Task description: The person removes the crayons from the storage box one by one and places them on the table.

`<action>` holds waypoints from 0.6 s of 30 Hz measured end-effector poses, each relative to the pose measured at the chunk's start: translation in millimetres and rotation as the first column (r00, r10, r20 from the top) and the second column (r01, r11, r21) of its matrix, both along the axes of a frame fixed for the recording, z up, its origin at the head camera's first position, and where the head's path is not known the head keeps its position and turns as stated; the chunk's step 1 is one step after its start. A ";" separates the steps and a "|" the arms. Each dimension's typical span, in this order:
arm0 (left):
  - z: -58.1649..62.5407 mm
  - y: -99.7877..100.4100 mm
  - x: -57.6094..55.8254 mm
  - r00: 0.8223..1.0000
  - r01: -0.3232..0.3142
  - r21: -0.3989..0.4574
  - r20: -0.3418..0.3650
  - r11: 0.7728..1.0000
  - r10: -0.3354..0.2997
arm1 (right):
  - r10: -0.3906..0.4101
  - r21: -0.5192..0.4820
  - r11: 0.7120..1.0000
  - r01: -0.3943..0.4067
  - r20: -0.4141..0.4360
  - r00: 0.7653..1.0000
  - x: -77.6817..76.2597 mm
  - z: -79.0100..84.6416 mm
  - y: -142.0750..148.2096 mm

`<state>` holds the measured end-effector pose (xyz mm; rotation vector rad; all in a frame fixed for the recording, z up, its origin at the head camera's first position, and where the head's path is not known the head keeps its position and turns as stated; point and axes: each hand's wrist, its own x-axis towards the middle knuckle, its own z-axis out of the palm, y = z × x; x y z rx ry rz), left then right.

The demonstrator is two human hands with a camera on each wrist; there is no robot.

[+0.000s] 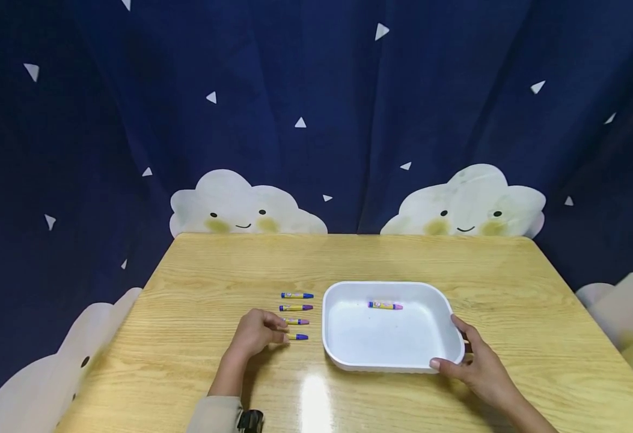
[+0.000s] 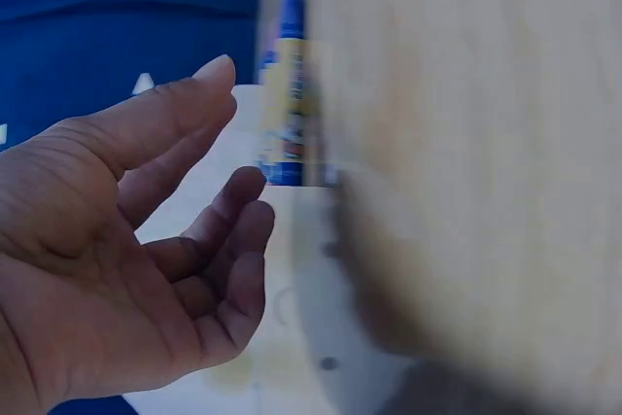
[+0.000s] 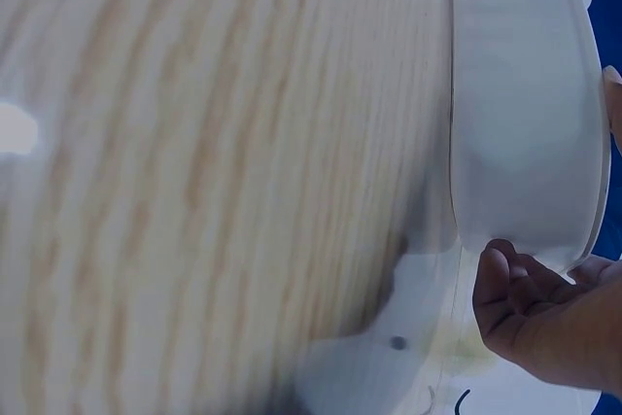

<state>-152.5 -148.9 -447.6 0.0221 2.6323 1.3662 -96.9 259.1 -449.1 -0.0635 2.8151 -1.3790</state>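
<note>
My left hand (image 1: 258,332) hovers at the left end of a column of wax crayons. In the left wrist view its thumb and fingers stand apart, and a blue crayon (image 2: 291,85) lies just beyond the fingertips. That nearest blue crayon (image 1: 299,337) and the pink crayon (image 1: 297,322) behind it are partly hidden by the hand. Farther back lie a purple crayon (image 1: 296,308) and another blue crayon (image 1: 297,296). My right hand (image 1: 481,365) grips the near right corner of a white plastic tray (image 1: 392,346), thumb at the rim. Inside the tray lies one pink crayon (image 1: 385,305).
Everything sits on a light wooden table (image 1: 229,264). A dark blue curtain (image 1: 338,120) with white triangles hangs behind it, and smiling cloud shapes (image 1: 240,207) border the table edges.
</note>
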 end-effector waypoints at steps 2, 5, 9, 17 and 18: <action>6.0 1.2 2.0 1.000 0.005 0.002 -0.014 1.000 -0.005 | -0.004 0.001 1.000 0.004 0.006 1.000 0.4 0.2 0.2; 14.3 3.9 3.6 0.999 0.029 0.023 -0.032 0.999 -0.028 | -0.007 0.001 1.000 0.007 0.012 1.000 0.6 0.9 0.3; 22.1 8.2 3.2 0.994 0.085 0.037 -0.073 0.996 -0.082 | -0.005 -0.004 1.000 0.005 0.003 1.000 0.4 0.2 0.8; 33.4 23.2 0.2 0.978 0.166 0.064 -0.141 0.984 -0.156 | -0.002 -0.010 1.000 0.002 -0.008 1.000 -0.4 -2.4 1.5; 34.8 25.9 -0.3 0.976 0.173 0.072 -0.149 0.982 -0.161 | -0.003 -0.011 1.000 0.003 -0.008 1.000 -0.2 -2.3 1.6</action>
